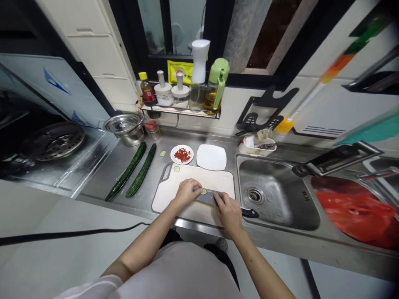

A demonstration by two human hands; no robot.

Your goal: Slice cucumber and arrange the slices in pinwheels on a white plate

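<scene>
A kitchen knife (209, 197) lies flat, low over the white cutting board (168, 195), its black handle pointing right toward the sink. My right hand (230, 212) grips it by the blade, with the fingers curled over the metal near the handle. On the blade rests a thin cucumber slice (203, 191). The closed fingertips of my left hand (187, 192) are at this slice, at the blade's left end. Another slice lies at the board's upper left corner, and a pale green piece (162, 153) sits on the steel counter beyond it.
Two whole cucumbers (141, 171) lie left of the board. Behind it stand a small plate of red berries (181, 154) and a white square plate (211, 157). A lidded steel pot (126, 128) is at back left; the sink (277, 195) is right. Seasoning jars (181, 97) line a shelf.
</scene>
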